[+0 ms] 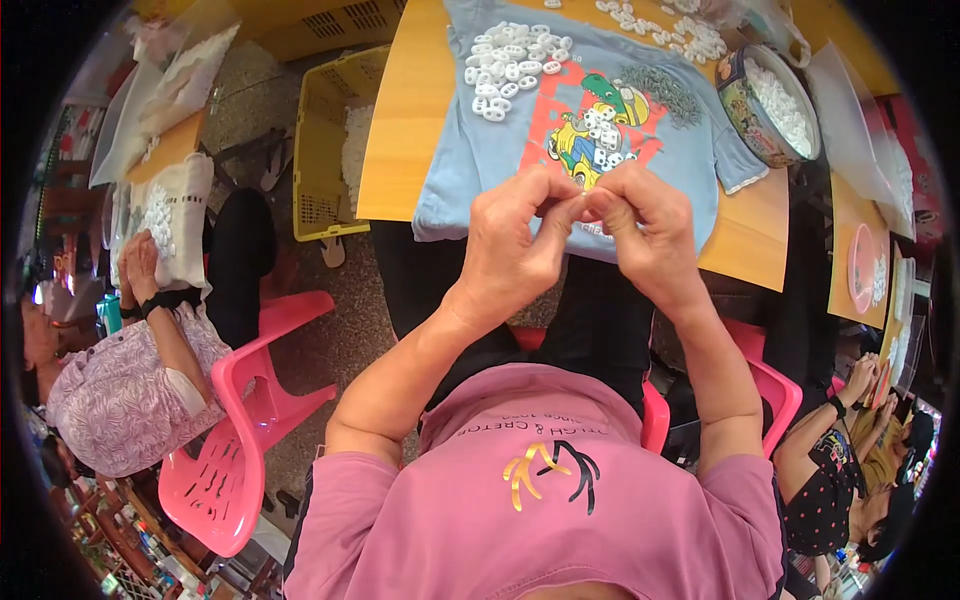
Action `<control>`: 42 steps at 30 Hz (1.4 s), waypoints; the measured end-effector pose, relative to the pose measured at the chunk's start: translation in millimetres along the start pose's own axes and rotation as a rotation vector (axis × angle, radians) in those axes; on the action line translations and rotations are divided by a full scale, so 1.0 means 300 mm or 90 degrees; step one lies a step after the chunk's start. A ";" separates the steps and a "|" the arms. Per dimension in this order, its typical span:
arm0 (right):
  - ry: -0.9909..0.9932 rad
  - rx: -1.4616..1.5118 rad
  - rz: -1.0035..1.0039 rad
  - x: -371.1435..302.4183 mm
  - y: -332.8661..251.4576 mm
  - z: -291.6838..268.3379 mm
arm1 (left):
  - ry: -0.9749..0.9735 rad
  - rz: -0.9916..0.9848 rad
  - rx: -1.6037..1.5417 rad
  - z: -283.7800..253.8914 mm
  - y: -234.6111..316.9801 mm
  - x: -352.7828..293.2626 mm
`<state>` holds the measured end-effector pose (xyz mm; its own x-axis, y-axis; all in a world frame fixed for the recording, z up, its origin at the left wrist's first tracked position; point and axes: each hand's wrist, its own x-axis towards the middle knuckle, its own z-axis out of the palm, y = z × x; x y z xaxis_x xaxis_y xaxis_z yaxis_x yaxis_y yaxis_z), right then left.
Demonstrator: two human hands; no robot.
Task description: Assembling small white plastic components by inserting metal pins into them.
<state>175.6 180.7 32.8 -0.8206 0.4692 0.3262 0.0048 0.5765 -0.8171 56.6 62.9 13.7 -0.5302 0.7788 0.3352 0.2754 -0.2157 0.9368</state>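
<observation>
My left hand [520, 235] and my right hand [645, 225] meet over the near edge of a light blue shirt [455, 190] spread on the table. Both are closed in a pinch, fingertips together. A speck of white shows between them, but the fingers hide most of it and its kind cannot be made out. Just beyond my fingertips lie small white block-shaped pieces [605, 140] with dark holes. Farther left on the shirt is a pile of white oval pieces [510, 65], each with two openings. To the right rests a heap of small grey metal-looking parts [665, 95].
A round tin [745, 110] of white pieces stands at the table's right. More white pieces [690, 35] lie at the far edge. A yellow crate [310, 150] is left of the wooden table [400, 130]. A pink chair [240, 430] and other people sit on both sides.
</observation>
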 end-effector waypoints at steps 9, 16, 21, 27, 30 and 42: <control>-0.114 0.064 0.136 0.211 0.059 0.109 | 0.117 -0.217 -0.206 -0.137 -0.084 -0.013; -0.026 -0.377 -0.158 0.300 0.175 0.208 | 0.168 -0.213 -0.224 -0.192 -0.096 -0.024; -0.043 -0.381 -0.189 0.276 0.183 0.207 | 0.165 -0.213 -0.232 -0.193 -0.094 -0.030; -0.035 0.256 0.225 0.212 0.099 0.126 | 0.148 -0.157 -0.213 -0.157 -0.074 -0.015; -0.019 0.445 0.287 0.168 0.046 0.087 | 0.113 -0.067 -0.251 -0.118 -0.048 0.002; 0.079 0.458 0.254 0.014 -0.015 -0.016 | 0.006 -0.082 -0.297 -0.007 0.022 0.009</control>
<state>174.7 183.3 40.0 -0.7652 0.6428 -0.0363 -0.1200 -0.1977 -0.9729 55.4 62.5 21.0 -0.5447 0.8112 0.2127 -0.1809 -0.3613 0.9147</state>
